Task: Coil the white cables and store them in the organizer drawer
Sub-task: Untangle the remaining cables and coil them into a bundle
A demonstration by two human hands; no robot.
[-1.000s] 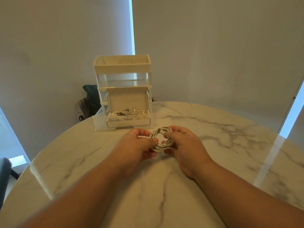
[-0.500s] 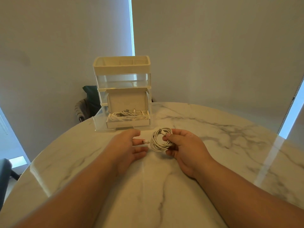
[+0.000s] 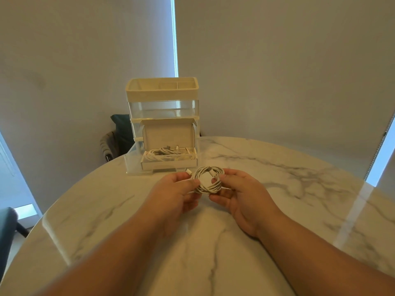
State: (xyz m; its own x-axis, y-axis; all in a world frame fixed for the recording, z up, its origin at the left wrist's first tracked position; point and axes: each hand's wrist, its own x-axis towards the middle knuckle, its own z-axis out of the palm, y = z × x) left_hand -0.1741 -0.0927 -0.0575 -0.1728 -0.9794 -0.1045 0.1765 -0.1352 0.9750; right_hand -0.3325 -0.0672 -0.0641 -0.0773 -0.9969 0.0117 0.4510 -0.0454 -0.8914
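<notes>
Head view. Item: white cable [image 3: 208,181], coiled, held over the marble table [image 3: 277,167], just before the open drawer [image 3: 135,164] of the organizer [image 3: 162,92]. Left hand [image 3: 175,193], right hand [image 3: 241,195]: each pinching one side of the coil. Handling, as judged: tuck the loose plug end [image 3: 188,170], lay the coil flat beside the stored cables [image 3: 168,154], lest loops spring apart

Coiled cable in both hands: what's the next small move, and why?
Probably tuck the loose plug end into the coiled cable with the left hand while the right hand pinches the loops. That end sticks out beside the left hand, and the open drawer behind already holds other cables, so a loose tail could snag.
</notes>
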